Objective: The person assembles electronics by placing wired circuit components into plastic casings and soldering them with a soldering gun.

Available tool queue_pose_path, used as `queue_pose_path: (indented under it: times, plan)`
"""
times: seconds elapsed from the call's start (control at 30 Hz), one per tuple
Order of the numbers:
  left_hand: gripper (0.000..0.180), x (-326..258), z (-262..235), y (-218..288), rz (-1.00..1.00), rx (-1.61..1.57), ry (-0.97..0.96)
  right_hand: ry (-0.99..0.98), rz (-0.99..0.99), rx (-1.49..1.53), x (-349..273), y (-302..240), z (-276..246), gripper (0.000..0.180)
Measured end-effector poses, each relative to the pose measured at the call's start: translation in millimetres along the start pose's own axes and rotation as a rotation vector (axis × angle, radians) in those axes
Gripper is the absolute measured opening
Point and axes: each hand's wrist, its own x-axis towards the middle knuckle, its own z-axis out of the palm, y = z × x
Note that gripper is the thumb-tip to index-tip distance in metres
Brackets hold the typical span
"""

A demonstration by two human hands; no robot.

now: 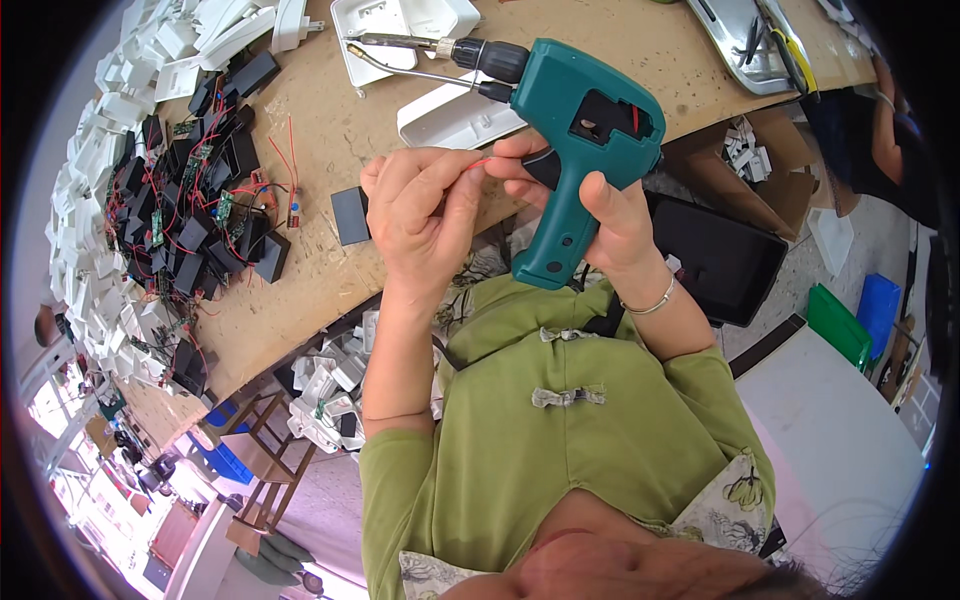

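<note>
My right hand is wrapped round the handle of a dark green soldering gun, its thumb on the near side and its fingertips showing past the black trigger. The gun's metal tip and a thin curved feed tube point left over the table. Close to those fingertips, my left hand is closed in a pinch on a thin red wire. The wire's far end is hidden among the fingers. Beside my left hand a small black rectangular box lies on the table.
White plastic housings lie beyond the gun on the brown table. To the left are heaped black boxes with circuit boards and red wires, beside piled white casings. A metal tray and cardboard box are at right.
</note>
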Motion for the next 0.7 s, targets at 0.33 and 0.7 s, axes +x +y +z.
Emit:
queue_pose_path:
  times: [0.33, 0.7]
  plan:
    - [0.013, 8.6, -7.0, -1.3, 0.053, 0.037, -0.1, -0.014, -0.011, -0.118, 0.0, -4.6, -3.4, 0.075]
    - [0.014, 11.3, 7.6, 3.0, 0.041, 0.517, -0.003, 0.193, -0.1, -0.422, -78.2, -41.6, -13.2, 0.071]
